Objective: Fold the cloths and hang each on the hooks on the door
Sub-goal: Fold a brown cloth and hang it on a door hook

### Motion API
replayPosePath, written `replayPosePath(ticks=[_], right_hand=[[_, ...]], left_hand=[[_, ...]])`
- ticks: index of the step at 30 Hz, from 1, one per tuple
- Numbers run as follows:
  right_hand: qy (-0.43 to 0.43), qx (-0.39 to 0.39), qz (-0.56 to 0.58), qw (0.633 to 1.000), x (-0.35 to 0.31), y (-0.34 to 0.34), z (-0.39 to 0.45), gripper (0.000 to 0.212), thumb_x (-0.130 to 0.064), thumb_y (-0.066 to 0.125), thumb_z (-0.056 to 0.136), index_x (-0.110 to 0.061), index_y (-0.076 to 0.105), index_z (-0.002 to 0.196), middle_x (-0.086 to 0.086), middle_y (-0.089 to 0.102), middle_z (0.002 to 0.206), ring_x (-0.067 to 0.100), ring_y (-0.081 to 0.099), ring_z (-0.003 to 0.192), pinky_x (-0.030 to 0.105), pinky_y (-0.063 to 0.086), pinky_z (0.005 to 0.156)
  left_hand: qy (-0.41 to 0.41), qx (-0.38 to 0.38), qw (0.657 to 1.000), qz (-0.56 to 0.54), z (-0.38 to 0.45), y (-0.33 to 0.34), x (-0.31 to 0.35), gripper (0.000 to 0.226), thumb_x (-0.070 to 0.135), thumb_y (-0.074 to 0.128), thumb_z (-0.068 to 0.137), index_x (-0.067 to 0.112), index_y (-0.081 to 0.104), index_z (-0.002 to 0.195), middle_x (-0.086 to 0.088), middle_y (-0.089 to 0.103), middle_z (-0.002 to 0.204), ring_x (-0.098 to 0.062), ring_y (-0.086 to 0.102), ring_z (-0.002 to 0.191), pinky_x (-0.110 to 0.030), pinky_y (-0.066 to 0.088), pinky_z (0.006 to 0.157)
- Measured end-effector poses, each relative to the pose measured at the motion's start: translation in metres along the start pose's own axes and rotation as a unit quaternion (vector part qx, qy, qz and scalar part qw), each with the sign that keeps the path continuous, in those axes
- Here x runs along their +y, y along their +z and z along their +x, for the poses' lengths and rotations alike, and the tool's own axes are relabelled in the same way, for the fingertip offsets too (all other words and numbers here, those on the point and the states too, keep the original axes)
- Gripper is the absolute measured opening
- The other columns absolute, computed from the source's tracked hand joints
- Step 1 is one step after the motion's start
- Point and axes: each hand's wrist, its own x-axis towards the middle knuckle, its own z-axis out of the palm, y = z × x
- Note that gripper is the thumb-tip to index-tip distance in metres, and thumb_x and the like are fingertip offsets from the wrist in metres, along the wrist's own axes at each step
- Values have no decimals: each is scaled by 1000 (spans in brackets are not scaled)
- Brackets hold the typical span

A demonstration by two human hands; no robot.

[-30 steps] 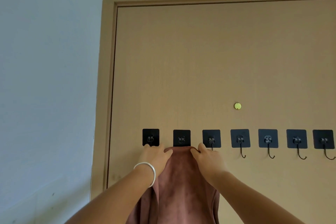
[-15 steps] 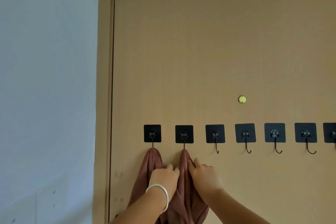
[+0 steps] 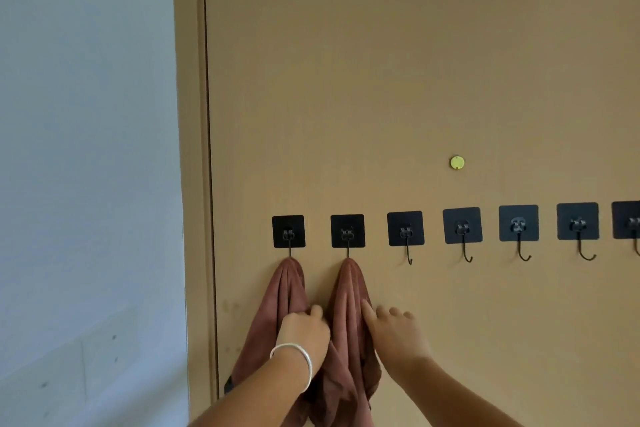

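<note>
Two rust-brown cloths hang on the door (image 3: pixel 346 97) as I watch: the first cloth (image 3: pixel 277 295) on the leftmost hook (image 3: pixel 289 236), the second cloth (image 3: pixel 348 308) on the next hook (image 3: pixel 347 236). Both are gathered to a point at the top and fan out lower down, lying against the panel.

My left hand (image 3: pixel 304 331), with a silver bangle (image 3: pixel 294 357) at the wrist, sits between the two cloths, its grip loosely curled with the fingers against the left side of the second cloth; I cannot tell whether it pinches any fabric or merely rests there. My right hand (image 3: pixel 391 326) has its grip open, fingers spread flat toward the door, the forefinger touching the right edge of that cloth and nothing held.

I judge the step in hand to be settling the second cloth after hooking it, smoothing its folds so that it hangs straight. Five more hooks run to the right, the third hook (image 3: pixel 406 232) the nearest bare one, the last cut by the frame edge. No further cloth is in view, so the next move probably calls for letting go gently, without dragging the fabric off its hook, then fetching and folding another cloth for the third hook.
</note>
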Motion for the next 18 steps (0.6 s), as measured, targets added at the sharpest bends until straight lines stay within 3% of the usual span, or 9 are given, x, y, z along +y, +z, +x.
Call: replayPosePath(ticks=[3,6,8,10,14,18], right_hand=[[-4,22,13,1000,11,-30,-3,43,-13,52,90,-17,39,131,6,55,114,28,56,100,35,42,80],[7,43,31,999,20,-54,-6,30,-13,48,90,-17,51,120,4,56,108,24,55,95,32,41,76],[-4,29,40,999,23,-59,-13,28,-18,46,93,-18,53,120,4,56,110,24,55,96,32,43,77],[-39,-1,35,999,24,-56,-23,31,-19,48,93,-20,52,124,5,55,115,24,54,101,35,47,83],[-83,-40,17,996,25,-45,-34,35,-17,50,93,-23,51,128,5,51,122,24,50,104,37,46,88],[-83,-21,31,996,23,-40,-31,35,-19,47,94,-22,51,128,5,50,123,24,49,104,36,43,85]], left_hand=[[20,14,1000,-16,-12,-23,-11,23,11,44,93,13,58,111,-10,49,116,-29,61,88,-36,38,64],[31,72,994,-71,-24,-36,-12,25,26,36,101,18,58,108,-3,54,109,-26,61,85,-37,44,67],[42,102,985,-133,-37,-35,-4,28,36,34,100,22,53,115,2,54,110,-23,61,87,-39,50,72],[92,115,981,-127,-48,-24,9,27,39,36,99,25,47,119,2,50,112,-23,59,89,-39,49,71],[150,19,987,-47,-57,-3,23,30,34,36,98,18,58,111,-7,49,111,-32,56,95,-42,41,69],[123,-97,987,17,-60,3,15,40,40,42,96,10,63,111,-13,58,111,-36,58,100,-41,41,74]])
